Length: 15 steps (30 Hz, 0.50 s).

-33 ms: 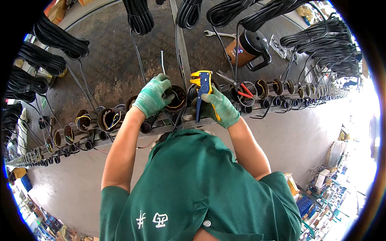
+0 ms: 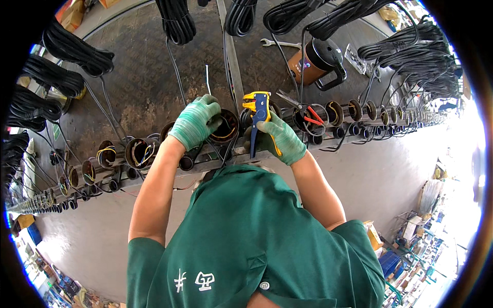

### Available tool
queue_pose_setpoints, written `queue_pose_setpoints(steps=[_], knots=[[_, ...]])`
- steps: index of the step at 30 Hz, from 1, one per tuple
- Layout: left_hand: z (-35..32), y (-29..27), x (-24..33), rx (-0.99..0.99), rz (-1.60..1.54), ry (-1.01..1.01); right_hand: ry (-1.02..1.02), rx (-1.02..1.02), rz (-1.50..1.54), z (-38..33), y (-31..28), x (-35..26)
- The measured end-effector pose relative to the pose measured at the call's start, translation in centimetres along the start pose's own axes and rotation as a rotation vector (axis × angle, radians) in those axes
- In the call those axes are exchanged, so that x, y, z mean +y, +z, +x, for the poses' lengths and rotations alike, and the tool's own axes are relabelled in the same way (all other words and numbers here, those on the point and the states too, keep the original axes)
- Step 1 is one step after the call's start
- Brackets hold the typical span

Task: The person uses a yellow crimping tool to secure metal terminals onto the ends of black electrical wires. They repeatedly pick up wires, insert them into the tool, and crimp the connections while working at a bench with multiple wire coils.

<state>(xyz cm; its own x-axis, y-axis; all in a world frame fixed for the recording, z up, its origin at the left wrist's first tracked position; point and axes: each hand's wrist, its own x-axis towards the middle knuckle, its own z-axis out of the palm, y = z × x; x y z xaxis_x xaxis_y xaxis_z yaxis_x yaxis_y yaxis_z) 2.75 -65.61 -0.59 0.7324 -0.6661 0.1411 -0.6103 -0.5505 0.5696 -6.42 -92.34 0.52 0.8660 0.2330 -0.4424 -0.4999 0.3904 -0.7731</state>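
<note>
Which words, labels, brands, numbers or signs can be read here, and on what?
Green shirt: two large white characters, not transcribed here.
Brown-and-black mug: small markings on its side, too small to read.
Wire stripper in the right hand: small markings, too small to read.

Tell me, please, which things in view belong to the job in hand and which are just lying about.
Job, apparently: blue-and-yellow wire stripper, in the right hand; wired tube at the left hand.
Lying about, apparently: wrench; lidded brown mug.
</note>
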Motion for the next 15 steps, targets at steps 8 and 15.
queue_pose_setpoints(steps=[8, 15], knots=[[1.5, -0.5, 1.6, -0.218, 0.558, 0.283, 0.104, 0.057, 0.013, -1.6, 0.9, -0.1], [0.2, 1.4, 0.3, 0.155, 0.039, -0.072, -0.007, 0.023, -0.102, -1.0, -0.1, 1.2]])
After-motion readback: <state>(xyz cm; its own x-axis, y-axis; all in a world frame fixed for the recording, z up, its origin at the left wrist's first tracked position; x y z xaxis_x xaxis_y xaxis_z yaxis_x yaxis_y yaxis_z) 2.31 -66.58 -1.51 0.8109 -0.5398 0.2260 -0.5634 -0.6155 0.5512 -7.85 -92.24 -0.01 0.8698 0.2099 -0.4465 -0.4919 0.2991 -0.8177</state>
